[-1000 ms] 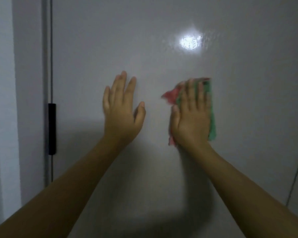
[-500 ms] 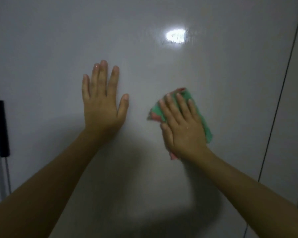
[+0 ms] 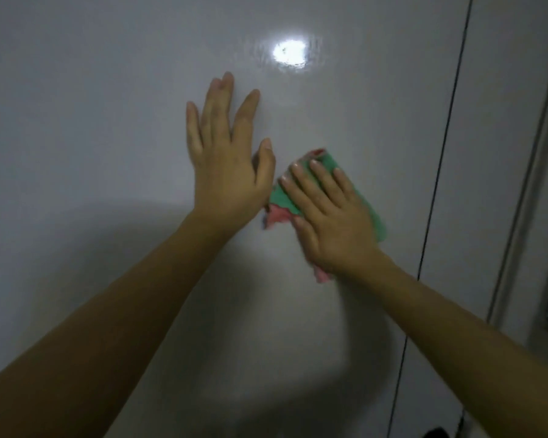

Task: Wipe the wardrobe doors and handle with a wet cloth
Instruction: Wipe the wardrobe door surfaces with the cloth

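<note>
A glossy white wardrobe door (image 3: 92, 137) fills the view. My right hand (image 3: 332, 222) lies flat with straight fingers on a green and pink cloth (image 3: 280, 200), pressing it against the door. My left hand (image 3: 228, 162) rests flat on the door just left of the cloth, fingers straight and spread, its thumb close to the cloth's upper left edge. The handle is out of view.
A dark vertical seam (image 3: 440, 172) separates this door from the neighbouring door (image 3: 494, 121) on the right. A pale frame edge (image 3: 532, 159) runs along the far right. A bright light reflection (image 3: 290, 53) shines on the door above my hands.
The view has swung right, so the black handle at the left has gone out of frame. My right hand has slid the cloth left and down, close beside my left hand.
</note>
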`<state>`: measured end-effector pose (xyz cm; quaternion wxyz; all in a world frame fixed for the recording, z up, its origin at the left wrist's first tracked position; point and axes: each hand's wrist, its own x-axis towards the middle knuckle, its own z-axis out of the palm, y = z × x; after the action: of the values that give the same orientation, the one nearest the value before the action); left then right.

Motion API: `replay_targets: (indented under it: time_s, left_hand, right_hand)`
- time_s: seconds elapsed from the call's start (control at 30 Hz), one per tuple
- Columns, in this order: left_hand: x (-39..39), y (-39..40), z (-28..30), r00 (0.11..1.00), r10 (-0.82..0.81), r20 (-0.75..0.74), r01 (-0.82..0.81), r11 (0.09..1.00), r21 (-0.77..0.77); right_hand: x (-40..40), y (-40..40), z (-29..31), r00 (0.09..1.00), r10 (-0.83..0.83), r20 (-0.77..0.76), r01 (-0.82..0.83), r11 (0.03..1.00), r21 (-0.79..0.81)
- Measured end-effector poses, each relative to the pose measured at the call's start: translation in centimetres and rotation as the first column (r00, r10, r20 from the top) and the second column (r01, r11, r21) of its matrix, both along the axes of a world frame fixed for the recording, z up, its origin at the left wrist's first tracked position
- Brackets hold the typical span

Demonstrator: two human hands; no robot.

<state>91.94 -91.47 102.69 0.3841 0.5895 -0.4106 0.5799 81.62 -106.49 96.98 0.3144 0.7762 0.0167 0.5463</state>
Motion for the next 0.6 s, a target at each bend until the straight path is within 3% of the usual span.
replay_targets:
  time_s: [0.07, 0.13, 0.2, 0.27, 0.33, 0.4, 0.47, 0.53, 0.6]
  left_hand:
    - [-0.4, -1.1, -0.4, 0.999, -0.03, 0.029, 0.03, 1.0, 0.002]
    - [-0.5, -1.9, -0.9, 0.999, -0.004, 0.054, 0.003, 1.0, 0.012]
    - [-0.4, -2.3, -1.0, 0.995, 0.064, 0.072, -0.066, 0.998, 0.02]
    - [-0.3, -2.3, -1.1, 0.986, 0.145, 0.087, -0.149, 0.988, 0.037]
    - [-0.2, -2.3, -1.2, 0.977, 0.189, 0.1, -0.195, 0.98, 0.048]
    - [-0.2, -2.3, -1.2, 0.976, 0.19, 0.104, -0.197, 0.978, 0.061]
    - [-0.2, -2.3, -1.2, 0.976, 0.189, 0.107, -0.196, 0.978, 0.066]
    - [-0.1, -2.2, -1.2, 0.974, 0.194, 0.12, -0.203, 0.977, 0.07]
    - [0.0, -2.2, -1.2, 0.972, 0.201, 0.121, -0.21, 0.975, 0.071]
  right_hand:
    - [-3.3, -4.6, 1.1, 0.999, -0.021, 0.034, 0.02, 0.999, 0.026]
    - [-5.7, -8.6, 2.4, 0.975, -0.071, 0.21, 0.02, 0.971, 0.237]
    - [-5.7, -8.8, 3.0, 0.89, -0.158, 0.428, -0.088, 0.861, 0.501]
    - [-3.3, -6.3, 1.7, 0.789, -0.266, 0.554, -0.189, 0.753, 0.63]
    - [-1.4, -3.5, -1.7, 0.86, -0.165, 0.483, -0.143, 0.83, 0.539]
    - [-2.1, -3.7, -5.1, 0.978, -0.033, 0.205, -0.029, 0.956, 0.291]
    - [-5.2, -7.2, -5.1, 0.998, -0.004, 0.059, -0.001, 0.996, 0.09]
    - [-7.8, -10.9, -3.5, 0.994, -0.041, 0.102, 0.03, 0.993, 0.112]
    - [-9.6, -13.6, -1.9, 0.968, -0.082, 0.239, 0.001, 0.948, 0.319]
